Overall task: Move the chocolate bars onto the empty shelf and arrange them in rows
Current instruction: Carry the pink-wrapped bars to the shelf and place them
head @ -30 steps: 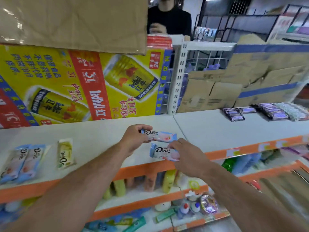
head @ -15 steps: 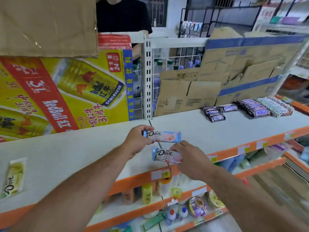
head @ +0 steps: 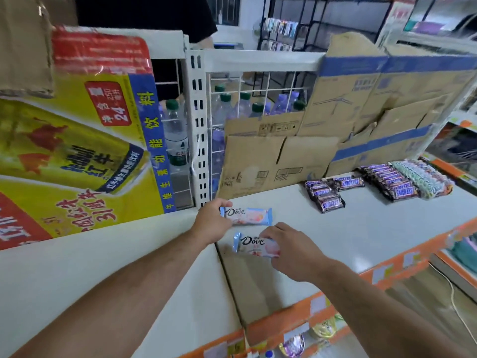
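My left hand (head: pixel 213 219) grips the left end of a pale blue and pink Dove chocolate bar (head: pixel 249 216), held lengthwise just over the left end of the white right-hand shelf (head: pixel 361 236). A second Dove bar (head: pixel 251 245) of the same kind lies a little nearer, with my right hand (head: pixel 286 250) closed over its right end. Both bars sit parallel, one behind the other, beside the seam between the two shelf boards. Whether they touch the shelf I cannot tell.
Snickers bars lie in a short row (head: pixel 325 195) and a longer row (head: pixel 392 183) at the back right, next to a row of pale wrapped bars (head: pixel 423 179). Cardboard sheets (head: pixel 278 161) and a Red Bull poster (head: pixel 77 140) line the back. A person in black (head: pixel 144 16) stands behind the rack.
Both hands have carried the two Dove bars rightwards, from over the left shelf across the seam to the right shelf. The view has swung right; the bars left on the left shelf are out of sight.
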Demonstrator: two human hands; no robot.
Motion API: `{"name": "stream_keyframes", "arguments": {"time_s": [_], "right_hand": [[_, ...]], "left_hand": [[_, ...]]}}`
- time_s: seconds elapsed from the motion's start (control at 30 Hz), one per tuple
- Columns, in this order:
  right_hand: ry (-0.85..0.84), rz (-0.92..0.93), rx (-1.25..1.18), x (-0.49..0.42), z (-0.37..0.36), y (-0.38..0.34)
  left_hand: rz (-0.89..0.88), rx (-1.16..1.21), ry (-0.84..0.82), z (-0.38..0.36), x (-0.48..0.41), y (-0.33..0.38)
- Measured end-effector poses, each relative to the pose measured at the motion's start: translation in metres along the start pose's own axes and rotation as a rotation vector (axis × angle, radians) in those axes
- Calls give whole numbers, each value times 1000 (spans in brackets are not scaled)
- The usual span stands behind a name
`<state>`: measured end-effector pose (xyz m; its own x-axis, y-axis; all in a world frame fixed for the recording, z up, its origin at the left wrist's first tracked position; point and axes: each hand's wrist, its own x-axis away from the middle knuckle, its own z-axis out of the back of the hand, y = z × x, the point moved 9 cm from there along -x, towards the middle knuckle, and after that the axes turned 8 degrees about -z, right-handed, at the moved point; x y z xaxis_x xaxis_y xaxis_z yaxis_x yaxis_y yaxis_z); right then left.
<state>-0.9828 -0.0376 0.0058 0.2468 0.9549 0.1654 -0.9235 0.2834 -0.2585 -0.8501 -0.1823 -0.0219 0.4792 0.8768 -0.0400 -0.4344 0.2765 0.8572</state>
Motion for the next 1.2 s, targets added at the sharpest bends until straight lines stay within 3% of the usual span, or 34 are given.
{"name": "stream_keyframes", "arguments": {"time_s": [0.37,0.77,0.87,1.0,1.2], "right_hand": [[-81,112,-3,-54,0,49],[-192,342,27,-70,1,66],[-195,389,16,-74,4,64],[-140,431,-7,-87,6,54],[79,434,-47,-127,21,34]], "left_hand": [[-77,-374,91,-31,-37,8],[15,-354,187,-35,-11,14],[-26,-566,204,-31,16,10],[-23,-703,223,-33,35,6],[-32,-740,242,-32,33,11]]}}
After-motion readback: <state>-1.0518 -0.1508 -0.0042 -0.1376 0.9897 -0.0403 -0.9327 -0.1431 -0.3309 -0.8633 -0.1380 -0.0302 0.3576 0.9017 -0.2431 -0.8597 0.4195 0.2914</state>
